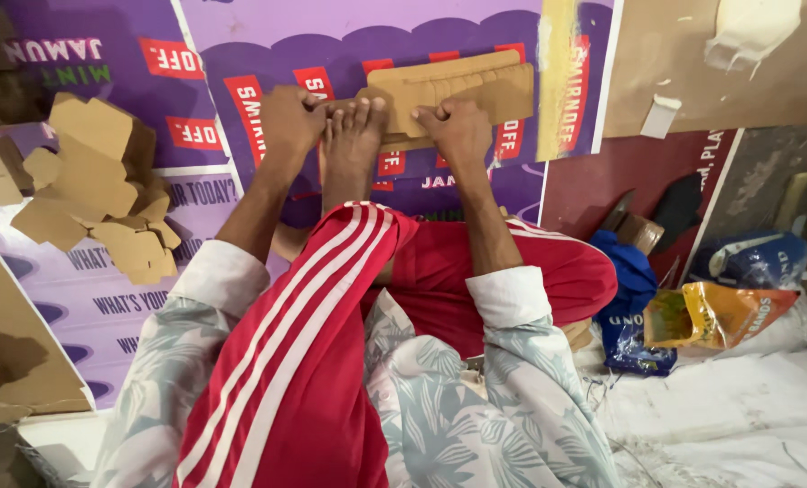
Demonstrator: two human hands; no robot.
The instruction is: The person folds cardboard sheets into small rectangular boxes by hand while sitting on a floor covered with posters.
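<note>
One flat cardboard piece (453, 95) is pressed onto the purple sheet (268, 36) on the floor. Its near edge is gripped by the closed right hand (460, 128); the left hand (292, 119) is curled shut at its left end, with one bare foot (353, 136) between. A heap of cardboard cutouts (105, 185) lies well apart to the left, open purple floor between.

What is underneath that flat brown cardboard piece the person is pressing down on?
The cardboard piece lies on purple printed sheets spread over the floor. Both hands and a bare foot cover its near edge.
</note>
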